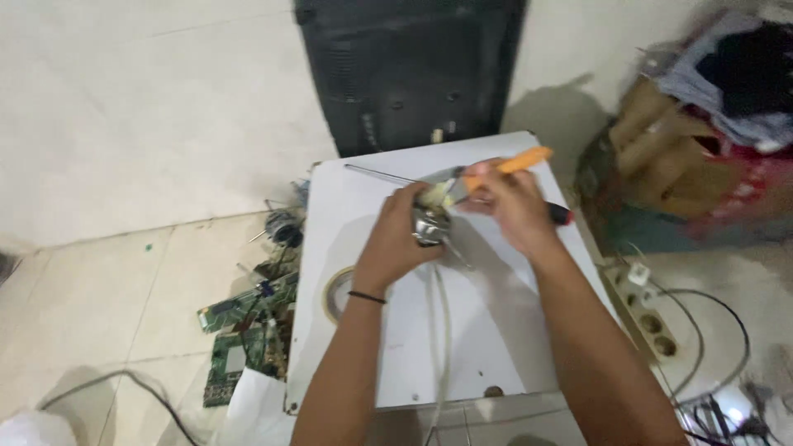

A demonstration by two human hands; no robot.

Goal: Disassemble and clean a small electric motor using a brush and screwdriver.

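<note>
My left hand [398,239] grips a small metal motor [431,225] over a white board [355,198]. A thin metal shaft [384,174] sticks out from it to the left. My right hand [510,205] holds an orange-handled tool [516,162] whose tip meets the top of the motor. White cables [440,330] hang from the motor down across the board toward me. A black band sits on my left wrist.
A roll of tape [333,291] lies on the board's left edge, and a red-and-black screwdriver [560,214] lies behind my right hand. Green circuit boards [239,334] litter the floor at left. A black panel [409,70] leans on the wall; a power strip [648,318] and cardboard boxes [669,157] are at right.
</note>
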